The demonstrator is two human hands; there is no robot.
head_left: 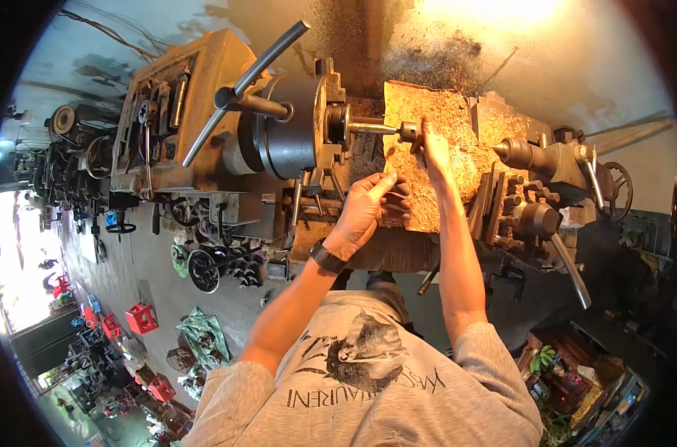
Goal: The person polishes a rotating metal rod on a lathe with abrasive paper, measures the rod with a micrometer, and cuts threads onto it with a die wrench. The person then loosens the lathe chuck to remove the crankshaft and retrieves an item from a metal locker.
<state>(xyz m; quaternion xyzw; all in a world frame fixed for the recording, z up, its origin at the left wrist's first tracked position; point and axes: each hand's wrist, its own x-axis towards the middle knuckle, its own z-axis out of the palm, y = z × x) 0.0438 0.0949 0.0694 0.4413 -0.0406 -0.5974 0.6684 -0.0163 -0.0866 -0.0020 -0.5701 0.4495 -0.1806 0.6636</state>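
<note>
A thin steel shaft [373, 128] sticks out to the right from the lathe chuck [290, 123]. At its free end sits a short dark metal collar [408, 132] with a small hole in its side. My right hand [434, 153] is closed on the collar's right end, index finger pointing up along it; the palm side is hidden. Below the shaft, my left hand [362, 212] hangs apart from it, thumb and darkened fingers half curled and spaced apart. Nothing shows between them. A dark-banded watch [328, 258] is on my left wrist.
A board covered in metal chips [428, 201] lies beneath the shaft. A chuck key [241, 97] stands in the chuck. At the right are the tailstock with its pointed center [521, 153] and the tool post [539, 220] with a long handle. Red crates [141, 318] sit on the floor at lower left.
</note>
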